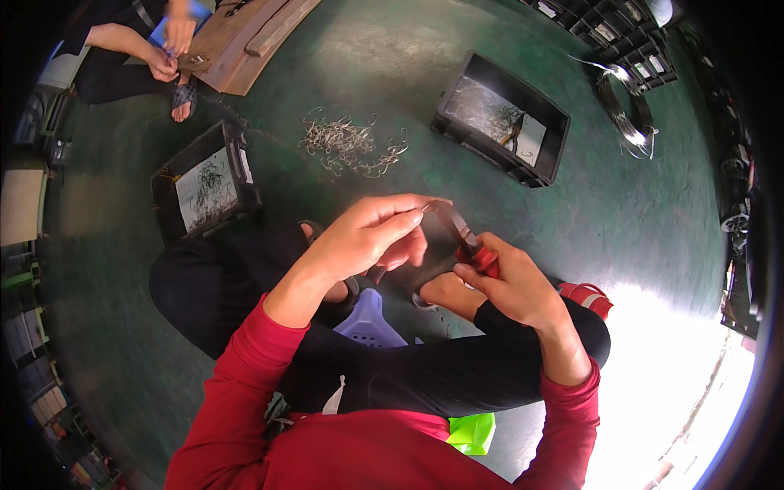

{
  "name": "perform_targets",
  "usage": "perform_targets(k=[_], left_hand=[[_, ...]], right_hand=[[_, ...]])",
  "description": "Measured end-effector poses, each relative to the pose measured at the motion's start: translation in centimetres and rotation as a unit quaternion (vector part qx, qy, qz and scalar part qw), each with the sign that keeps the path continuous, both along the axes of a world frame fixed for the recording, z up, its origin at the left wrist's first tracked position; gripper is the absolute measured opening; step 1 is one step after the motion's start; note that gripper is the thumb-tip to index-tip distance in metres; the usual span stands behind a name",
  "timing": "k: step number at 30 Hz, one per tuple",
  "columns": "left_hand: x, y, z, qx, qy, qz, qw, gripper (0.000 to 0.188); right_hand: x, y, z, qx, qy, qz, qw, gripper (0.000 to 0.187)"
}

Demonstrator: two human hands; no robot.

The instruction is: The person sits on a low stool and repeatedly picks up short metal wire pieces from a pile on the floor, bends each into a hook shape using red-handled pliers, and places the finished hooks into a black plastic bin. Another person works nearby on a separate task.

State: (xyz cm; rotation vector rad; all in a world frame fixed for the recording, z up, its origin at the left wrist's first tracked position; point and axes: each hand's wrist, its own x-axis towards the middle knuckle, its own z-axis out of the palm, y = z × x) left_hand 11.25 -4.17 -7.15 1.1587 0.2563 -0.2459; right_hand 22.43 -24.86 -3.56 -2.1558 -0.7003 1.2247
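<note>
In front of my knees, my right hand (pixel 521 282) is closed around the red handles of a pair of pliers (pixel 459 228). The metal jaws point up and to the left. My left hand (pixel 371 237) pinches a small metal wire piece (pixel 426 207) between thumb and forefinger at the tip of the jaws. Its exact shape is too small to make out, and whether the jaws grip it I cannot tell. Beyond my hands, a loose pile of bent wire hooks (pixel 343 144) lies on the green floor.
A black crate (pixel 165 202) with wire pieces stands at left; another black crate (pixel 498 155) is at right. A wire coil (pixel 627 110) lies beside stacked crates (pixel 653 69). A co-worker's hands (pixel 167 61) are near a wooden board (pixel 253 41). A purple plastic stool (pixel 370 321) shows between my legs.
</note>
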Motion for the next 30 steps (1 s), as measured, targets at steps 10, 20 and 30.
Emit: perform_targets(k=[10,20,30], left_hand=[[0.2,-0.7,-1.5,0.103,-0.042,0.087,0.990,0.038],[0.3,-2.3,-2.1,0.364,-0.146,0.191,0.900,0.027],[0.1,-1.3,-1.5,0.160,-0.048,0.151,0.974,0.022]], right_hand=[[0.1,0.4,-0.6,-0.004,0.040,-0.015,0.999,0.032],[0.2,0.1,-1.7,0.014,0.075,-0.016,0.997,0.033],[-0.3,-0.1,-2.6,0.028,0.002,-0.019,0.999,0.042]])
